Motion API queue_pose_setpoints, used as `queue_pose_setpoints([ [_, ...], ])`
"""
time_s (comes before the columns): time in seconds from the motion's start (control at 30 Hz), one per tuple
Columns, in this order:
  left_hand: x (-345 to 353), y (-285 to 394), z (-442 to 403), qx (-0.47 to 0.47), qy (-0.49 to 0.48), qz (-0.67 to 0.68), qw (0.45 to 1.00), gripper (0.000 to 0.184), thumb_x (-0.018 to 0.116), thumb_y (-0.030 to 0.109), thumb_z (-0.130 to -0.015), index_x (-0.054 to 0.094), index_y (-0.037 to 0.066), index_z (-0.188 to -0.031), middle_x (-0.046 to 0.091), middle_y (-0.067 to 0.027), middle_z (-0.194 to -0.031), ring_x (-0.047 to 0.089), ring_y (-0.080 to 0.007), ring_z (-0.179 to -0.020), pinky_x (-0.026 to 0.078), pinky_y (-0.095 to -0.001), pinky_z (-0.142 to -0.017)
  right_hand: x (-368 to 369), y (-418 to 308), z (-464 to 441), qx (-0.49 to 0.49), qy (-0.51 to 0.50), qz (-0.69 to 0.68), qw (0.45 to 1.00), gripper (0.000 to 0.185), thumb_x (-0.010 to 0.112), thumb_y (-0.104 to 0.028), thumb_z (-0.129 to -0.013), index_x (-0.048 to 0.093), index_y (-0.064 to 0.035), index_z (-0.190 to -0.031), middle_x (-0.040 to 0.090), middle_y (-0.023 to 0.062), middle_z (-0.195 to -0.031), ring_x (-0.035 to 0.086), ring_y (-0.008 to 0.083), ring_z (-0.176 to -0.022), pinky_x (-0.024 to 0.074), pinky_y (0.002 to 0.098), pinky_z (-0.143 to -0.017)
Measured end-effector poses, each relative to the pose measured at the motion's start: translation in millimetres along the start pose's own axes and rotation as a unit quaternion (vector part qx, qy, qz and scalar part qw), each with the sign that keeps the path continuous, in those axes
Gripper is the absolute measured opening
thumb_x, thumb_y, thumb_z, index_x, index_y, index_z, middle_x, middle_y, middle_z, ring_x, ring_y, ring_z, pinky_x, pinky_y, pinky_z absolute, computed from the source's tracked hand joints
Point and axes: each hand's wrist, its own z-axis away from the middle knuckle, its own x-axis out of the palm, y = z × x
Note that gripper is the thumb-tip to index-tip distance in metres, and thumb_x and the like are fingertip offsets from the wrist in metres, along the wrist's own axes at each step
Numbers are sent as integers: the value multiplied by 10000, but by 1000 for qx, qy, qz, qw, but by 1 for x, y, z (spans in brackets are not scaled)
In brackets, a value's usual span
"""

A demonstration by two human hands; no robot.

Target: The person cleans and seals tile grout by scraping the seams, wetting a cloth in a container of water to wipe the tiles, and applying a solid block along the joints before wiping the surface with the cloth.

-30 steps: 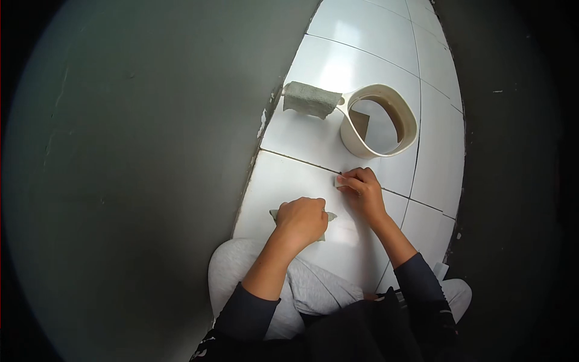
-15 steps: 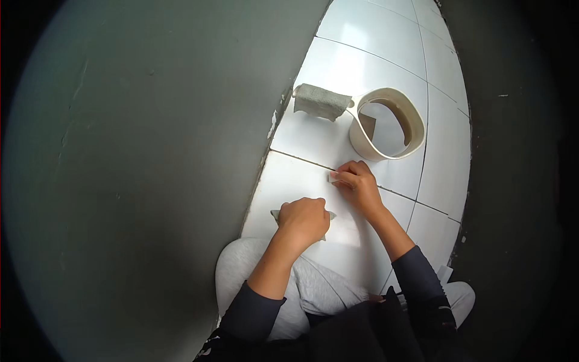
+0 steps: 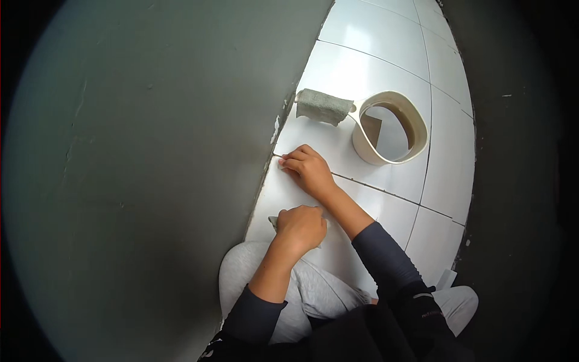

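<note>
My right hand (image 3: 309, 172) is pinched on a small pale piece (image 3: 281, 163), mostly hidden by the fingers, at the tile joint (image 3: 362, 183) near the wall. Closer to my knees, my left hand (image 3: 301, 228) is closed on a grey-green cloth (image 3: 273, 222), whose edges stick out around the fist. The cloth lies low over the white tile. Beyond my hands stands a white dipper (image 3: 363, 145) holding liquid, with a flat brown piece (image 3: 372, 128) visible inside. Another grey-green cloth (image 3: 324, 107) hangs folded over its handle.
A dark grey wall (image 3: 157, 151) rises along the left edge of the white tiles (image 3: 374, 66). Dark ground (image 3: 512, 199) lies to the right. My legs in grey trousers (image 3: 247, 265) are at the bottom, with a pale flat object (image 3: 446, 279) beside the right knee.
My right hand has moved left along the tile joint toward the wall, the small piece still between its fingers. My left hand has stayed nearly in place on the cloth.
</note>
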Motion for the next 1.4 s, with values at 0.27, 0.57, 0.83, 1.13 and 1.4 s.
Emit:
queue_pose_setpoints([
  [0.27,-7,4,2,-11,-1,18,1000,263,450,203,-858,640,20,-863,668,-167,-818,643,-324,-798,474,-452,-755,-52,15,42,8,-30,40,999,103,719,-57,-735,714,-68,-837,686,28,-888,561,200,-712,503,319,-630],
  [0.57,-3,2,2,-10,20,19,1000,257,457,203,-853,635,18,-846,664,-169,-800,641,-333,-785,475,-456,-756,13,-2,-11,13,-28,28,999,50,673,-95,-773,706,-77,-806,656,11,-826,558,187,-759,506,321,-672],
  [0.83,-7,6,2,-9,-8,2,1000,267,453,204,-857,638,13,-844,664,-171,-788,645,-331,-764,479,-459,-744,-38,8,35,26,-40,34,998,77,676,-89,-780,721,-83,-842,656,25,-865,573,199,-776,507,323,-655],
  [1.13,-7,1,5,-11,11,5,1000,269,447,200,-859,639,12,-845,666,-176,-791,645,-333,-760,476,-464,-744,5,4,-12,-5,-53,23,998,33,683,-98,-794,709,-91,-814,607,29,-803,560,209,-724,496,329,-631],
  [1.4,-7,7,3,-4,-12,6,1000,268,448,200,-855,641,15,-855,669,-175,-805,644,-332,-778,476,-462,-748,-22,4,14,6,-33,37,999,57,692,-70,-768,704,-77,-824,602,27,-787,553,202,-738,484,325,-631],
])
